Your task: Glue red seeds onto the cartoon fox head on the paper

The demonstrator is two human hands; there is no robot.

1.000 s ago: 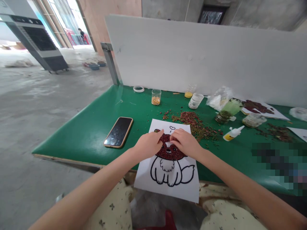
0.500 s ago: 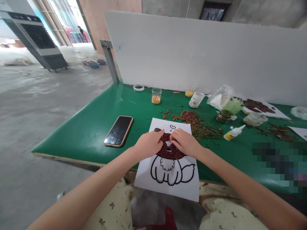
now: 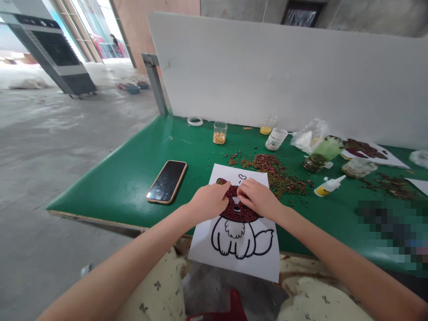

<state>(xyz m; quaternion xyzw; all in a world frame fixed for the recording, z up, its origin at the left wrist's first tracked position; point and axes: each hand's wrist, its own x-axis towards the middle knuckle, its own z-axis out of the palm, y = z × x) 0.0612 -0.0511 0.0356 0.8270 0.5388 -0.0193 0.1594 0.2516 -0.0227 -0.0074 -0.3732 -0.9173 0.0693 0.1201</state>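
A white sheet of paper (image 3: 200,243) with a black outline drawing of a fox-like animal lies at the table's near edge, its lower part jutting past it. Dark red beans cover most of the animal's head (image 3: 239,216); its body and tail are bare white. My left hand (image 3: 210,201) rests on the left side of the head, fingers curled, index finger and thumb toward the middle. Opposite it, my right hand (image 3: 259,198) has its fingers pinched together over the forehead. Anything between the fingers of either hand is hidden or too small to make out.
Loose red and green beans (image 3: 279,176) are strewn behind the paper on the green table (image 3: 127,178). A phone (image 3: 167,182) lies left, a glue bottle (image 3: 329,186) right. Farther back stand a cup of corn kernels (image 3: 220,133), a white-smeared cup (image 3: 276,139) and a tipped green bottle (image 3: 323,154).
The view has shifted slightly. Both hands stay over the animal's head in nearly the same position, with only small finger movement.
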